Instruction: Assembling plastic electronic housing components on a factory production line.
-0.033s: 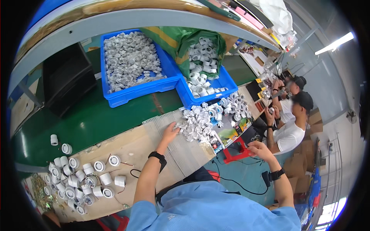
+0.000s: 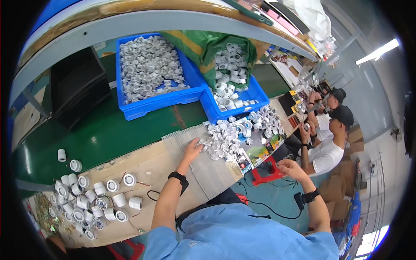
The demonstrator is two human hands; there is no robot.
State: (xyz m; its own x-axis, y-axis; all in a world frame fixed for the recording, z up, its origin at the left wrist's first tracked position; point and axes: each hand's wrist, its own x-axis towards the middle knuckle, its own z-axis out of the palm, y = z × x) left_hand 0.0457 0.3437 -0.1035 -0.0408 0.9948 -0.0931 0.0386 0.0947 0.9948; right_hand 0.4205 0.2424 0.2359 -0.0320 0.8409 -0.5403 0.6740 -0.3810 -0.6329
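Note:
My left hand [image 2: 192,150] reaches to the left edge of a heap of small white plastic parts [image 2: 223,141]. Its fingers are slightly apart and touch or nearly touch the nearest pieces; nothing shows in its grasp. My right hand [image 2: 293,170] is raised over the floor, right of the bench edge. Its fingers are curled together, and whatever may be between them is too small to make out. Under my left hand lies a clear ribbed plastic sheet [image 2: 208,177]. White ring-shaped parts [image 2: 271,121] lie at the heap's right side.
Behind the heap stand a blue tray [image 2: 143,111] of white parts and a smaller blue bin [image 2: 255,102] with a green sack [image 2: 208,56]. White round housings with wires [image 2: 93,203] cluster at the left. A black bin [image 2: 80,86] stands behind. Two people sit at right.

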